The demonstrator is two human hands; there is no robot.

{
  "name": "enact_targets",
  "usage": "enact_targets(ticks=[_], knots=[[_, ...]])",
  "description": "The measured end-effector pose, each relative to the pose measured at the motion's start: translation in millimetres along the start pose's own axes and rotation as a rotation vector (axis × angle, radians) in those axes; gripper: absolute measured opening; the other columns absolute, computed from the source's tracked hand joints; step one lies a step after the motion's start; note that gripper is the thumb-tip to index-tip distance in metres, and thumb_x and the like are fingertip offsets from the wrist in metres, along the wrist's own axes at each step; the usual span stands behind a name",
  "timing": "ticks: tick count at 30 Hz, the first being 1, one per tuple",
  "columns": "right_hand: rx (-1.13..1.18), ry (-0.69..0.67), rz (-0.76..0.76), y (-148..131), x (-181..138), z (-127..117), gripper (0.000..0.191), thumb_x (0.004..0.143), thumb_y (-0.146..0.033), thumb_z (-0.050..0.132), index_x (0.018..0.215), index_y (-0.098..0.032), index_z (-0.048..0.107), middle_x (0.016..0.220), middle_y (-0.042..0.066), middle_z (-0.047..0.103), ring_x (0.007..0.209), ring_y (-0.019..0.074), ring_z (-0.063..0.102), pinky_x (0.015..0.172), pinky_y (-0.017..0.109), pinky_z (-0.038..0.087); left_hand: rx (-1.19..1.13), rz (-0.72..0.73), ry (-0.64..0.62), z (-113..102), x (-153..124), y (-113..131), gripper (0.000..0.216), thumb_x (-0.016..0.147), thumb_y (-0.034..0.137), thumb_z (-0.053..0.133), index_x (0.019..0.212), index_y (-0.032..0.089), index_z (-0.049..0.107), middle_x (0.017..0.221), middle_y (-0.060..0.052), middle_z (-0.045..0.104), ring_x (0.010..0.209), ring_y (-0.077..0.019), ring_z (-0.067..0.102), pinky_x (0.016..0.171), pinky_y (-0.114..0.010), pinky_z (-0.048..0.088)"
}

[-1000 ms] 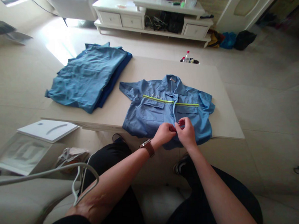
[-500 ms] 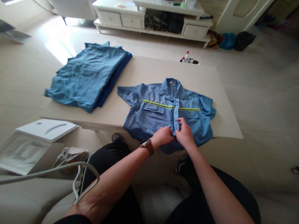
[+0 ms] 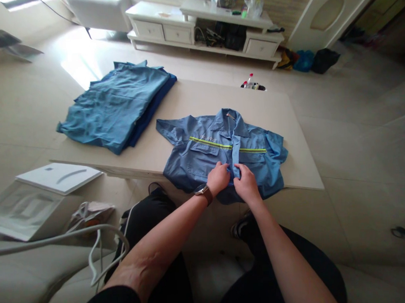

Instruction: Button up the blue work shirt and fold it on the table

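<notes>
Left hand (image 3: 218, 177) has just slid up the blue shirt (image 3: 179, 159) on the table (image 3: 300, 169), frame center, fingers pinched narrow at the opening, right hand (image 3: 246, 183) pinching the placket (image 3: 236, 152), so work now sits higher.

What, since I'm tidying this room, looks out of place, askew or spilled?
Nothing looks spilled. The blue work shirt sags over the near edge of the table, though most of it lies on top. The stack of blue garments also looks odd: it seems to jut past the table's left end, its edges uneven.
</notes>
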State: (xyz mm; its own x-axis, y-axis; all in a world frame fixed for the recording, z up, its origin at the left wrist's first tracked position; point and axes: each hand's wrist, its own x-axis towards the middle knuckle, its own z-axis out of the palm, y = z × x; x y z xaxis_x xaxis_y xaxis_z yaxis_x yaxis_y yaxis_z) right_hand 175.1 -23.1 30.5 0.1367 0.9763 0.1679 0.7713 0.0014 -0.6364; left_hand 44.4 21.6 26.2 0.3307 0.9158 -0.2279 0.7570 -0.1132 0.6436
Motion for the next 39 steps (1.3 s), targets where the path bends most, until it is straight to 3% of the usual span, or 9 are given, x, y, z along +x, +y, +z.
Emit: enact_targets(ticks=[10, 17, 26, 39], knots=[[0.021, -0.027, -0.023, -4.4, -0.5, -6.4, 0.056, 0.067, -0.004, 0.045, 0.116, -0.02, 0.069, 0.118, 0.012, 0.072, 0.112, 0.0266, 0.067, 0.105, 0.043, 0.053, -0.041, -0.017, 0.082, 7.6, 6.3, -3.7, 0.013, 0.092, 0.018, 0.06, 0.102, 0.021, 0.069, 0.109, -0.008, 0.071, 0.098, -0.021, 0.067, 0.085, -0.029, 0.049], [0.062, -0.077, -0.005, -9.0, 1.7, -9.8, 0.056, 0.068, -0.003, 0.044, 0.117, -0.019, 0.066, 0.118, 0.011, 0.073, 0.113, 0.0258, 0.067, 0.107, 0.042, 0.052, -0.061, 0.064, 0.154, -4.8, -1.7, 0.9, 0.014, 0.093, 0.015, 0.059, 0.098, 0.023, 0.068, 0.103, -0.006, 0.075, 0.095, -0.0217, 0.068, 0.078, -0.03, 0.046], [0.128, -0.098, 0.0, -18.4, 3.3, -8.2, 0.055, 0.069, -0.003, 0.045, 0.118, -0.022, 0.063, 0.118, 0.01, 0.073, 0.112, 0.0261, 0.068, 0.103, 0.043, 0.052, -0.187, 0.098, 0.145, -15.7, -1.5, -3.5, 0.015, 0.09, 0.013, 0.062, 0.094, 0.023, 0.071, 0.096, -0.004, 0.076, 0.088, -0.0186, 0.067, 0.08, -0.028, 0.048], [0.141, -0.055, -0.021, -26.0, 3.5, -13.1, 0.045, 0.073, -0.012, 0.053, 0.116, -0.021, 0.065, 0.112, 0.009, 0.075, 0.102, 0.0252, 0.07, 0.097, 0.04, 0.055, -0.356, 0.113, 0.21, -14.8, -0.5, -0.9, 0.015, 0.084, 0.007, 0.059, 0.085, 0.018, 0.069, 0.08, -0.003, 0.072, 0.074, -0.0143, 0.062, 0.071, -0.025, 0.045]])
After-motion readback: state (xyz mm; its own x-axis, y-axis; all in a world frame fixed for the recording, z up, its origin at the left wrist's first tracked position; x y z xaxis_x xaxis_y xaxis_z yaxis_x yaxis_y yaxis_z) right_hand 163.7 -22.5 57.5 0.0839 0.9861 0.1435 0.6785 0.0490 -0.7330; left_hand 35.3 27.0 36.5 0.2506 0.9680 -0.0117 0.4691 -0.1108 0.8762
